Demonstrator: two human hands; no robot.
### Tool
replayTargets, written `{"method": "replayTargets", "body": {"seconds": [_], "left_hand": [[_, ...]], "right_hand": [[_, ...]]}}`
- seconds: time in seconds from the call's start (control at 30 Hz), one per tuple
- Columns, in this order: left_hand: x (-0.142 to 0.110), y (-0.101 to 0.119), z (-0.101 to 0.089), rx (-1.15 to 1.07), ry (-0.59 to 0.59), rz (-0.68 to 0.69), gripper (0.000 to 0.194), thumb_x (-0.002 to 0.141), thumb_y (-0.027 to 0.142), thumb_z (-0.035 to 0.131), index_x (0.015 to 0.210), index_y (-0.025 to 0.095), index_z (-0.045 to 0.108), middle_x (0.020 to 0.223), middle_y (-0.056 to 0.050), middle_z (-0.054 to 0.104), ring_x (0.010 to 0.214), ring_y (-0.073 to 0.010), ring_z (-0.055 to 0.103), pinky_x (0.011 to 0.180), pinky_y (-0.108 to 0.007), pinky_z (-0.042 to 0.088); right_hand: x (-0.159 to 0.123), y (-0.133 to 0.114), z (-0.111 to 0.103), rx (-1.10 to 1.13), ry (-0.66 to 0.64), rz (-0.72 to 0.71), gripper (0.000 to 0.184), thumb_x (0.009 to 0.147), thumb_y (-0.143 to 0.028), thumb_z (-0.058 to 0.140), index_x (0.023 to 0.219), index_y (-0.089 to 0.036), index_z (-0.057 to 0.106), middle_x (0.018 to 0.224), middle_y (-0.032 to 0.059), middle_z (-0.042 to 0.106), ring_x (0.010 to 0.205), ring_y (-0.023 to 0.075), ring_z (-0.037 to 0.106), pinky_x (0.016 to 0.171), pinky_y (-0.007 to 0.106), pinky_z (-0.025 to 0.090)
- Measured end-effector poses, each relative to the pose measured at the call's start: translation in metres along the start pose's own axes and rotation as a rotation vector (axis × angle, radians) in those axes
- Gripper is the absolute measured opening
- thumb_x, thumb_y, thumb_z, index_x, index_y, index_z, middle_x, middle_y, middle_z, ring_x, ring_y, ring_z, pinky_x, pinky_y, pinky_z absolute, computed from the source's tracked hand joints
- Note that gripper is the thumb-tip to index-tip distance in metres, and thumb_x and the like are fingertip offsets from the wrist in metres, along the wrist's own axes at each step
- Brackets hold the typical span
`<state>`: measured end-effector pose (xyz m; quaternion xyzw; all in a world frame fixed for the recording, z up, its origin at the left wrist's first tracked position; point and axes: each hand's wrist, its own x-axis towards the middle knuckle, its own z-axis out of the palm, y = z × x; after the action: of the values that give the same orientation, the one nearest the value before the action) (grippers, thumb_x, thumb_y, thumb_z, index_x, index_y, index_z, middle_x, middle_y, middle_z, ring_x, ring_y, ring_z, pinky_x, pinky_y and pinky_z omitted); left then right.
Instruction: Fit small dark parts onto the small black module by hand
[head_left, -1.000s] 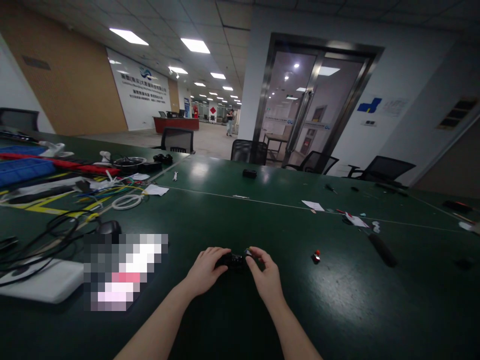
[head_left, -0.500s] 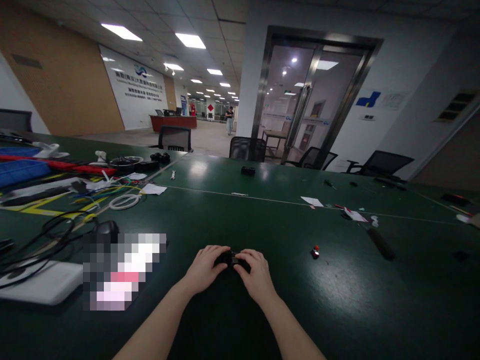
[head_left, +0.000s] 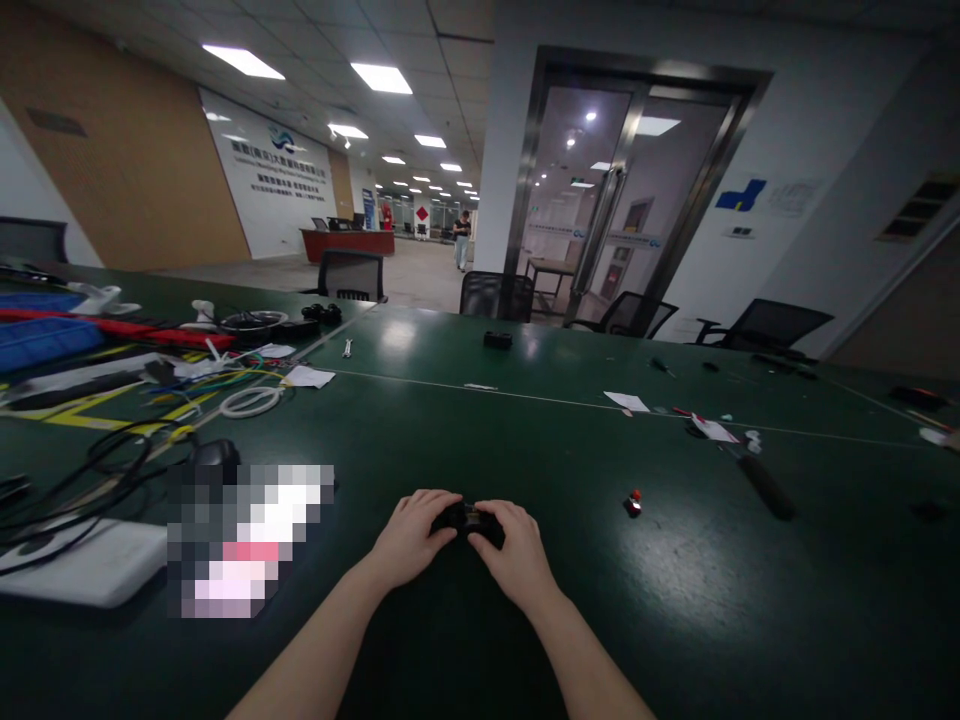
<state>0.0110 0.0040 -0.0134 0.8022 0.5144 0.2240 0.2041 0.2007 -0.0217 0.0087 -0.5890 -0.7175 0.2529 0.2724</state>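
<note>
Both hands meet over the green table [head_left: 420, 440], low in the middle of the view. Between them sits a small dark object [head_left: 471, 518], black with a paler glinting patch at its centre; its kind I cannot make out. My left hand [head_left: 416, 525] is closed round its left end, thumb in front and fingers behind. On the other end, my right hand [head_left: 514, 540] grips in the same way, thumb and fingers bent over it. Much of the object is hidden by my fingers. To the right lies a small red and black piece [head_left: 634, 503], apart from both hands.
At left are a blurred-out flat item [head_left: 262, 540], a white box [head_left: 90, 565], black cables, a coil of white tubing [head_left: 251, 402] and blue trays [head_left: 45, 343]. A black-handled tool [head_left: 765, 488] lies at right. Farther off are a small black block [head_left: 498, 340] and chairs.
My right hand has moved left, from pinching a small piece beside the dark object to gripping the object's right end. My left hand has kept its hold. The view shifted slightly.
</note>
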Motion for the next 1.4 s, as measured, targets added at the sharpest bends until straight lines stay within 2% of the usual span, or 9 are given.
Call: {"method": "replayTargets", "body": {"seconds": [0.23, 0.5, 0.67, 0.83, 1.4], "left_hand": [[0.0007, 0.0013, -0.0012, -0.020, 0.000, -0.018, 0.044, 0.080, 0.028, 0.060, 0.123, 0.028, 0.050, 0.122, -0.002, 0.057, 0.116, -0.0223, 0.046, 0.097, -0.038, 0.033], [0.0015, 0.0064, -0.0055, -0.040, -0.029, -0.029, 0.031, 0.088, 0.027, 0.048, 0.118, 0.028, 0.054, 0.120, -0.002, 0.058, 0.115, -0.0203, 0.047, 0.096, -0.037, 0.035], [0.0005, 0.0062, -0.0058, -0.055, -0.026, -0.050, 0.038, 0.085, 0.025, 0.051, 0.122, 0.029, 0.050, 0.124, -0.001, 0.056, 0.117, -0.0207, 0.046, 0.099, -0.037, 0.033], [0.0002, 0.0022, -0.0027, -0.041, -0.019, -0.028, 0.044, 0.083, 0.031, 0.055, 0.126, 0.028, 0.048, 0.126, -0.003, 0.055, 0.118, -0.0227, 0.046, 0.099, -0.038, 0.033], [0.0011, 0.0059, -0.0006, 0.054, -0.042, -0.066, 0.046, 0.084, 0.029, 0.052, 0.129, 0.028, 0.044, 0.128, -0.003, 0.053, 0.120, -0.0223, 0.043, 0.100, -0.039, 0.032]], "right_hand": [[0.0006, 0.0035, 0.0004, 0.022, 0.028, -0.019, 0.037, 0.075, -0.029, 0.057, 0.112, -0.027, 0.057, 0.117, 0.0024, 0.059, 0.114, 0.0226, 0.049, 0.100, 0.041, 0.033], [0.0026, 0.0058, 0.0011, 0.019, 0.036, 0.006, 0.034, 0.082, -0.034, 0.049, 0.113, -0.025, 0.057, 0.117, 0.0032, 0.060, 0.113, 0.0213, 0.051, 0.096, 0.037, 0.037], [0.0029, 0.0058, 0.0009, 0.000, 0.003, 0.037, 0.033, 0.081, -0.030, 0.050, 0.114, -0.026, 0.057, 0.118, 0.0021, 0.058, 0.114, 0.0215, 0.050, 0.096, 0.038, 0.038], [0.0024, 0.0065, 0.0019, 0.010, 0.007, 0.074, 0.033, 0.079, -0.029, 0.054, 0.112, -0.028, 0.058, 0.118, 0.0013, 0.058, 0.114, 0.0224, 0.050, 0.095, 0.039, 0.039], [0.0024, 0.0077, 0.0024, 0.022, 0.021, 0.047, 0.036, 0.076, -0.027, 0.059, 0.112, -0.027, 0.058, 0.116, 0.0016, 0.059, 0.113, 0.0219, 0.050, 0.097, 0.039, 0.037]]}}
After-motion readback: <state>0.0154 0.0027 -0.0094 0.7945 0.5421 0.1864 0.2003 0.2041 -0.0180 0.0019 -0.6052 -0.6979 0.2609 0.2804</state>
